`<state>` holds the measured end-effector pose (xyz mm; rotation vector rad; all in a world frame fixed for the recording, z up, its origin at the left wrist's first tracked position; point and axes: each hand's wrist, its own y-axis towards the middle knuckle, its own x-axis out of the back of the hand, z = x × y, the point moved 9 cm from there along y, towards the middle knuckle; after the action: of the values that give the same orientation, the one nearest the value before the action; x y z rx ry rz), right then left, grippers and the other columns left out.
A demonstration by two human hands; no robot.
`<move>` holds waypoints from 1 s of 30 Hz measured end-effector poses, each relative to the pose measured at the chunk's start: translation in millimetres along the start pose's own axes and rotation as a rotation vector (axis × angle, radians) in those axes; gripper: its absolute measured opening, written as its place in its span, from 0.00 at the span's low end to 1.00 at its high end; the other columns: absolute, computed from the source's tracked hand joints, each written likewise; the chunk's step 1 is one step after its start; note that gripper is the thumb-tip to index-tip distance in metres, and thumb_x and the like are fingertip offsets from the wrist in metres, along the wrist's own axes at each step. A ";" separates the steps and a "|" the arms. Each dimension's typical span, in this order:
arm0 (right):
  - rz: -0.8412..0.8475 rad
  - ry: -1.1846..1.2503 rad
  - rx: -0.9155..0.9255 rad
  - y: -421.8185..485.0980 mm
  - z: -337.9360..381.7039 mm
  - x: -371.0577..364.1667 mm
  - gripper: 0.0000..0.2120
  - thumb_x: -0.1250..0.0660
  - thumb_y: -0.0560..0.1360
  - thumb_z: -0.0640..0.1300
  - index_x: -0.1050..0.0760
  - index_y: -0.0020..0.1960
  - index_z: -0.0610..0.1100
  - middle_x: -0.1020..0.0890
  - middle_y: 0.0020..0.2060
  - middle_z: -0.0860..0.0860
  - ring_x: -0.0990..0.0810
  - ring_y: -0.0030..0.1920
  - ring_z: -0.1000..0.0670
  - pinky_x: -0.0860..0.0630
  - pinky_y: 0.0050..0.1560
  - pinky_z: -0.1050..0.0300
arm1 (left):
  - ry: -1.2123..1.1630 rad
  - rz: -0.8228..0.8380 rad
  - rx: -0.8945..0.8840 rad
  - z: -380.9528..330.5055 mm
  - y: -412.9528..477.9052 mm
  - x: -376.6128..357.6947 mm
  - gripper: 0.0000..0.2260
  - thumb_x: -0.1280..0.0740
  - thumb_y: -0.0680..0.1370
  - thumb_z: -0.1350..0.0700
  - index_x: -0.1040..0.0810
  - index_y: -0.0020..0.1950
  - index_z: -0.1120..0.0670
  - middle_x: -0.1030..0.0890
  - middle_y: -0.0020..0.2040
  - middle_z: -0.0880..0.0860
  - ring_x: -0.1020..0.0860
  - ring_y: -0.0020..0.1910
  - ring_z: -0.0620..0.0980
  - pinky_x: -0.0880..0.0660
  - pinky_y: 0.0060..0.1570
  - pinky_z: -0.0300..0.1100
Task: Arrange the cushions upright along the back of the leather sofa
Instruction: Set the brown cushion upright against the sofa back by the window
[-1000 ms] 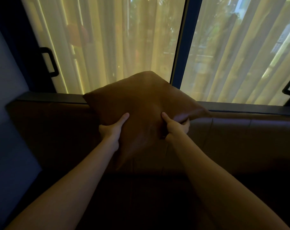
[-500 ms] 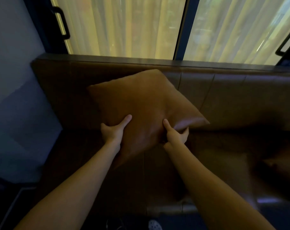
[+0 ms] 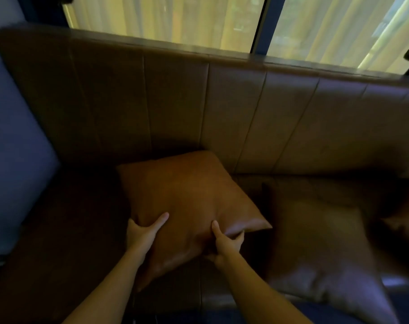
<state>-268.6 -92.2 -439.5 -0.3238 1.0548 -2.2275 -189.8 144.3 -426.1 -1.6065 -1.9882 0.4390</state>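
I hold a tan leather cushion over the seat of the brown leather sofa, tilted, its far corner close to the panelled backrest. My left hand grips its lower left edge, thumb on top. My right hand pinches its lower right edge. A second, darker brown cushion lies flat on the seat to the right. A third cushion shows partly at the far right edge, blurred.
A grey-blue wall closes off the sofa's left end. Behind the backrest runs a ledge under a window with pale curtains and a dark frame post. The sofa's front edge is near the frame's bottom.
The cushion has come down from in front of the window to just above the seat, both hands still gripping it. My view has tilted down, showing the other cushions at right.
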 end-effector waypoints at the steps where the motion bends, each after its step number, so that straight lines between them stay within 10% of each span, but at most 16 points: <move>1: 0.022 -0.037 -0.037 13.2 -13.7 -0.4 0.52 0.25 0.69 0.40 0.57 0.77 0.62 0.38 0.74 0.39 0.35 0.71 0.30 0.29 0.58 0.26 | 0.026 0.056 0.033 14.8 12.5 -5.4 0.52 0.23 0.62 0.42 0.47 0.79 0.53 0.37 0.76 0.58 0.36 0.73 0.63 0.36 0.68 0.62; 10: 0.100 -0.162 -0.141 54.3 -76.4 9.2 0.51 0.30 0.73 0.32 0.62 0.79 0.55 0.32 0.72 0.36 0.27 0.65 0.33 0.28 0.63 0.33 | 0.143 0.259 0.277 94.9 25.9 -10.7 0.48 0.24 0.69 0.50 0.53 0.79 0.44 0.42 0.79 0.55 0.41 0.75 0.62 0.41 0.69 0.64; 19: 0.190 -0.258 -0.127 14.7 -7.2 0.0 0.40 0.34 0.71 0.51 0.48 0.79 0.50 0.30 0.70 0.38 0.21 0.56 0.38 0.24 0.42 0.47 | 0.256 0.209 0.184 20.1 0.1 -39.4 0.43 0.27 0.73 0.51 0.52 0.79 0.45 0.46 0.79 0.54 0.41 0.75 0.63 0.35 0.66 0.66; 24: 0.227 -0.253 -0.087 9.4 35.4 24.4 0.30 0.43 0.81 0.42 0.51 0.79 0.55 0.36 0.74 0.39 0.23 0.62 0.38 0.26 0.61 0.43 | 0.349 0.332 0.107 -15.1 -30.9 -90.2 0.40 0.28 0.73 0.49 0.46 0.79 0.46 0.42 0.78 0.54 0.36 0.73 0.60 0.31 0.63 0.60; 30: 0.154 -0.236 -0.033 44.5 104.9 98.3 0.35 0.38 0.79 0.39 0.52 0.79 0.57 0.32 0.73 0.42 0.20 0.59 0.40 0.23 0.57 0.43 | 0.374 0.425 0.097 -31.2 -71.8 -184.3 0.32 0.29 0.74 0.49 0.38 0.76 0.48 0.34 0.74 0.55 0.29 0.67 0.56 0.29 0.61 0.53</move>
<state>-274.5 -239.7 -410.3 -0.4899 0.9567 -1.9816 -202.0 -53.6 -398.5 -1.8907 -1.3346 0.3512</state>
